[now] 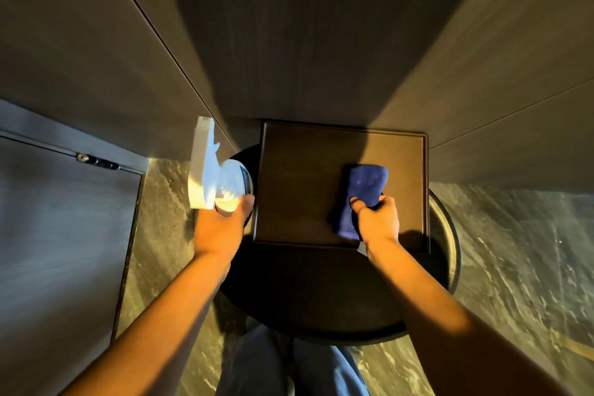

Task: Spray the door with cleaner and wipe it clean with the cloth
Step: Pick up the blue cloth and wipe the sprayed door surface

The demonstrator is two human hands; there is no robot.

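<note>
**Both implements in hand at the stool; door not yet addressed**

Nearest the camera, at the bottom centre of the frame, are the person's legs in blue trousers [289, 370], with both forearms reaching up the frame from the lower corners.

The left hand [221, 228], left of centre, is wrapped around the body of a white spray bottle [218, 177]. The trigger head points toward the upper left. The bottle is blurred, so the label and fill level cannot be read.

The right hand [377, 219], right of centre, is pinched closed on the lower end of a folded blue cloth [360, 193]. The cloth lies on a square brown tray [289, 183], which rests on a round dark stool [321, 299].

The door [305, 35], a dark wood-grain panel, fills the upper centre of the frame beyond the tray. No wet marks are discernible on it.

Handling assessment: the bottle appears rigid and light enough for one hand; a grip at the neck with a finger on the trigger would suit spraying. If wet, its plastic may be slippery. The cloth is soft and limp and will droop when lifted; it is best bunched into the palm for firm wiping pressure.
</note>
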